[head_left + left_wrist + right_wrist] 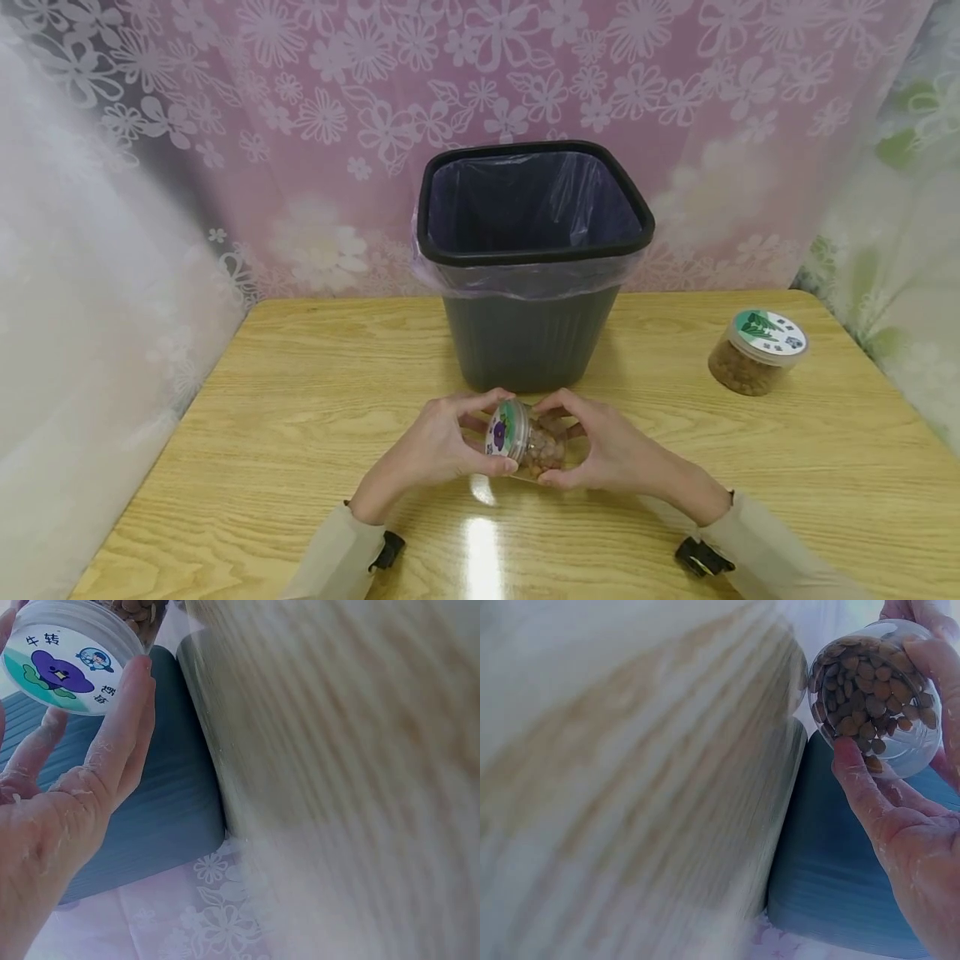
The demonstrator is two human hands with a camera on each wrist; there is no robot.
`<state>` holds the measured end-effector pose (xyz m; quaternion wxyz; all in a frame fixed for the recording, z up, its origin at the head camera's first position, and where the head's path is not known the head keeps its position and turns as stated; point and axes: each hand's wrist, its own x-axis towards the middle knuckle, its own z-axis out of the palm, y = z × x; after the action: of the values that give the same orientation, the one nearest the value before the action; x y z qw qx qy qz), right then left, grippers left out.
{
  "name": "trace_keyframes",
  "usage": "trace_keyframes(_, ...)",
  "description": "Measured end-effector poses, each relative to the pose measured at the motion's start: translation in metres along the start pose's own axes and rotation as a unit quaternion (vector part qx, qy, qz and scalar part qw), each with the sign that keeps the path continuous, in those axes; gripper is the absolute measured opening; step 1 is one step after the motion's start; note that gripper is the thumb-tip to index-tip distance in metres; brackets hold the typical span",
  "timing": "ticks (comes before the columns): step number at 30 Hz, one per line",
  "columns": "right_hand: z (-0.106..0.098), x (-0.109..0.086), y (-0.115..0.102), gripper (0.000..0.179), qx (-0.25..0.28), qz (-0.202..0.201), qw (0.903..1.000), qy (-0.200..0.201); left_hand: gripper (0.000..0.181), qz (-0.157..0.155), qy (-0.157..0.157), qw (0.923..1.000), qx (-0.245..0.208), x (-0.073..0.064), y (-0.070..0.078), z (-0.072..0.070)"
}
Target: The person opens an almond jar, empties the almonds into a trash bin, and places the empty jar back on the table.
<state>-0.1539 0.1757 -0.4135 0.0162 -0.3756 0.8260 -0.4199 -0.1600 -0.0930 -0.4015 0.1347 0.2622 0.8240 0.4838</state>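
Note:
A clear plastic jar (pixel 545 448) of brown nuts or seeds is tipped on its side between both hands, low over the table. My left hand (pixel 442 442) grips the lid end, thumb below and fingers above. The lid (pixel 67 671) carries a white and green label with a purple cartoon figure; it sits on the jar. At the other end, my right hand (pixel 618 446) holds the jar's body near the base. In the right wrist view, the brown pieces (pixel 866 690) show through the clear bottom, with the right fingers (pixel 859 776) around it.
Just behind the hands stands a dark bin (pixel 525 342) lined with a thin purplish bag (pixel 540 279). A second lidded jar (pixel 750 367) with brown contents sits upright at the right on the wooden table (pixel 300 392). Flowered curtains (pixel 337 167) hang behind and at both sides.

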Motion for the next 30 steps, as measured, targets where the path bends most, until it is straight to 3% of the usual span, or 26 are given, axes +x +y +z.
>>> trace_keyframes(6,-0.003,0.0,0.0,0.069,0.011,0.015,0.9998,-0.01,0.075,-0.004,-0.01,0.9995,0.028,0.0,0.006,-0.001)
trace_keyframes(13,-0.006,0.0,0.001,0.068,0.02,0.025,0.9994,-0.016,0.087,0.027,-0.011,0.996,0.084,-0.002,0.009,-0.002)
trace_keyframes(21,-0.012,0.002,0.009,0.069,0.073,0.056,0.995,-0.038,0.087,0.066,-0.025,0.9974,0.016,-0.002,0.004,-0.001)
trace_keyframes(30,-0.019,0.004,0.015,0.07,0.094,0.082,0.9905,-0.057,0.075,0.106,-0.039,0.9921,0.055,0.0,0.006,-0.004)
